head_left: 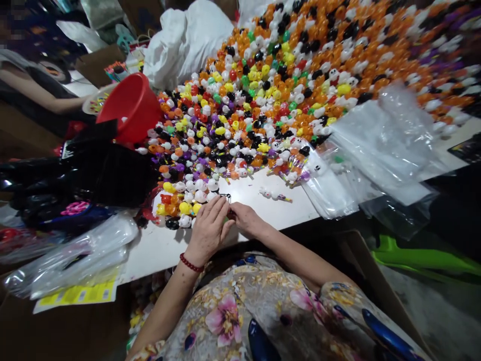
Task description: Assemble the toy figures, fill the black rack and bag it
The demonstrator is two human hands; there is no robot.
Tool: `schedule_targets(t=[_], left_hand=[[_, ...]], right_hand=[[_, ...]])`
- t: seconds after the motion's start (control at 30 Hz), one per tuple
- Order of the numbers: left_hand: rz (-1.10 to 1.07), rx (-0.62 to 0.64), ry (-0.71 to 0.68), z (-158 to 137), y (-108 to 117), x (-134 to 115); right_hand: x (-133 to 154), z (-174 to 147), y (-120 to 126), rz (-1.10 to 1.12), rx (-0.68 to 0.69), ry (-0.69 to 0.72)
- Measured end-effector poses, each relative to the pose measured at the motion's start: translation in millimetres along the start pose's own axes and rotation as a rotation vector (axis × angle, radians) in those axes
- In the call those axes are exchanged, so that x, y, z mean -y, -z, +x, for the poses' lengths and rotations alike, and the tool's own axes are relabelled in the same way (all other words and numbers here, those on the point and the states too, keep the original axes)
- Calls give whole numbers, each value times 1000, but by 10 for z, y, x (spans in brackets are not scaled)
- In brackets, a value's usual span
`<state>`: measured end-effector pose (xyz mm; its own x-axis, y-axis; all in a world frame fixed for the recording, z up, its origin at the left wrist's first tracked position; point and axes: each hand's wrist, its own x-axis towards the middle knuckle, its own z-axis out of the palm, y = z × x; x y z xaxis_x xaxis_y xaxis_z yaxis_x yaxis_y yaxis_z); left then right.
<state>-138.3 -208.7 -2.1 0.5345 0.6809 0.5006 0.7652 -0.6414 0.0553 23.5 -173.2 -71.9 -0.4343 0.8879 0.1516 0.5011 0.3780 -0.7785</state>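
My left hand point(211, 224), with a dark red bead bracelet point(191, 263) at the wrist, curls at the table's front edge, its fingers together and its thumb toward the other hand. My right hand point(246, 219) meets it with fingers pinched. A small black piece point(226, 196) shows just past the left fingertips; what both hands grip is mostly hidden. Left of them sits a cluster of small plastic animal figures, among them a white figure point(185, 220) and a yellow figure point(185, 208). A white figure on a striped stick point(276, 194) lies to the right.
A large heap of coloured plastic figures point(263, 100) covers the back of the white table point(248, 188). Clear plastic bags point(387, 145) lie right, more bags point(86, 250) left. A red bucket point(130, 108) and black bag point(108, 170) stand left. Another person's arm point(48, 95) reaches in behind.
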Motion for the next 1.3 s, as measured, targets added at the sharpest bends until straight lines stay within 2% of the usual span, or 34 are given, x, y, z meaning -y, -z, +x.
schedule_targets(t=[0.13, 0.23, 0.3, 0.37, 0.47, 0.63, 0.7, 0.8, 0.93, 1.1, 1.23, 1.3], left_hand=[[-19, 0, 7, -32, 17, 3], [-54, 9, 40, -58, 43, 27], [-68, 2, 59, -57, 53, 56], [-78, -3, 72, -43, 56, 90], [-99, 19, 80, -17, 50, 127], [-119, 63, 82, -14, 37, 135], [-111, 60, 74, -18, 30, 132], [-92, 44, 57, -21, 14, 128], [-94, 26, 57, -28, -10, 124], [-112, 31, 75, -52, -24, 134], [-123, 46, 77, -68, -21, 144], [-133, 49, 81, -68, -14, 143]], right_hand=[[-246, -359, 352, -160, -190, -46], [-447, -655, 724, -441, -339, -197], [-535, -770, 914, -571, -338, -297], [-561, -785, 1002, -611, -278, -348], [-466, -633, 925, -470, -222, -350], [-87, -156, 434, 254, -131, -432], [24, 23, 240, 439, -106, -437], [72, 222, 73, 421, -102, -322], [18, 354, 62, 284, -104, -192], [-34, 379, 124, 276, -43, -186], [-70, 344, 132, 422, -4, -218], [-95, 333, 128, 420, 4, -210]])
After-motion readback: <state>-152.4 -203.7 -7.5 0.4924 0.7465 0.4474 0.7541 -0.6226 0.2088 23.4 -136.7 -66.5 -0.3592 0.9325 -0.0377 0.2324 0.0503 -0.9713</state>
